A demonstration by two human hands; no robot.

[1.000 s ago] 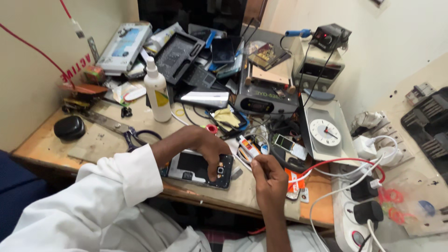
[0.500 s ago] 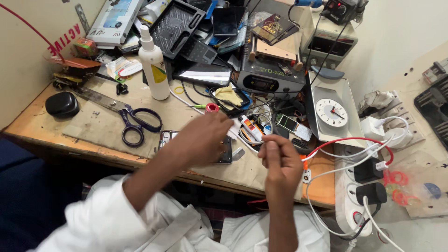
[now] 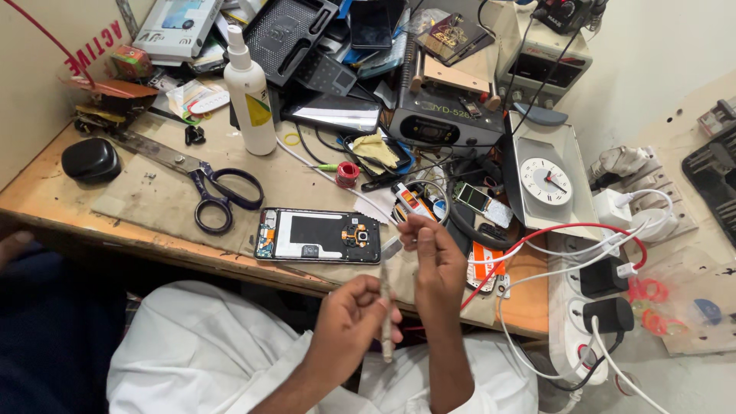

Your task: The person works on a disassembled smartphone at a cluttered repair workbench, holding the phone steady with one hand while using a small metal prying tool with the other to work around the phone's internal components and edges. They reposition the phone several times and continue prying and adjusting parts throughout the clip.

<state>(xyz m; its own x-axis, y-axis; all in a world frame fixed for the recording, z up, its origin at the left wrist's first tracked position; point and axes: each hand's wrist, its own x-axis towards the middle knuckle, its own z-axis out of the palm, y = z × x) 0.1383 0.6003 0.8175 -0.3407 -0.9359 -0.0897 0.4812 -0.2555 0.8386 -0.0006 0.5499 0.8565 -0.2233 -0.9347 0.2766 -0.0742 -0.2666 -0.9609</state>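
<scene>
The left hand (image 3: 349,310) has let go of the opened phone (image 3: 318,235) by the table's front edge; both hands' fingers now pinch a thin tool (image 3: 386,307).

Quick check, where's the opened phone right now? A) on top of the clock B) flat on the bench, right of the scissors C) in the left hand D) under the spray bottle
B: the opened phone lies flat on the bench, just right of the scissors, and neither hand touches it.
</scene>
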